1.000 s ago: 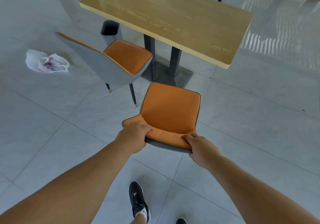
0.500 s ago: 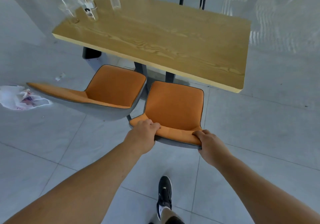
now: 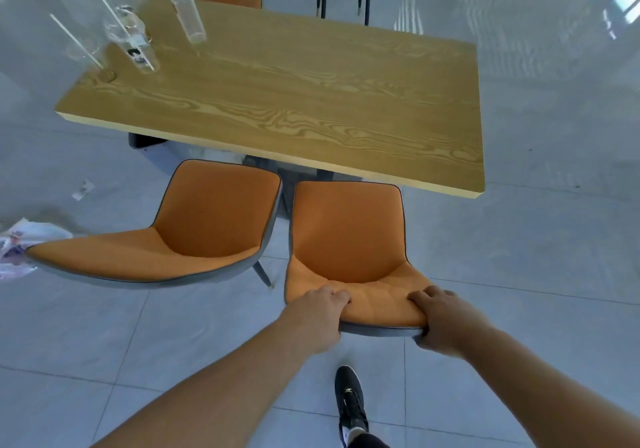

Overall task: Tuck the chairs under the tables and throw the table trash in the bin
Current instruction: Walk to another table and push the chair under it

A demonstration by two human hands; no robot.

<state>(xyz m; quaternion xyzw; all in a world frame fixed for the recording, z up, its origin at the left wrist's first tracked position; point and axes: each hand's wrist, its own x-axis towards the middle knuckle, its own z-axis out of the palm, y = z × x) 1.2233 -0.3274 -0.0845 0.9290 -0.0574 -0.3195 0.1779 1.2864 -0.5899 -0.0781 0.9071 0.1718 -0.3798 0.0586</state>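
**Both hands on the chair back, seat just reaching the table**

The person stands right behind an orange chair (image 3: 346, 232) and has it by the top of its backrest. The left hand (image 3: 317, 316) grips the left corner, with its fingers curled over the rim onto the orange padding. The right hand (image 3: 446, 323) grips the right corner in the same way. The seat runs straight away from the hands, and its front edge sits at the near edge of the wooden table (image 3: 294, 94), with most of the seat out in the open.

Just off the left hand stands a second orange chair (image 3: 207, 219), close beside the held one and turned askew, its back pointing further left. Well out beyond that back a crumpled white plastic bag (image 3: 17, 246) lies on the floor, with a small paper scrap (image 3: 83, 189) a little past it.

At the table's far left corner, well ahead of the left hand, stand a clear bottle (image 3: 187, 11) and a clear cup with a straw (image 3: 135, 42). A second cup beside them is too blurred to make out. A dark bin (image 3: 142, 141) shows partly under that end of the table. A black shoe (image 3: 351, 402) is planted below the hands, between the forearms.
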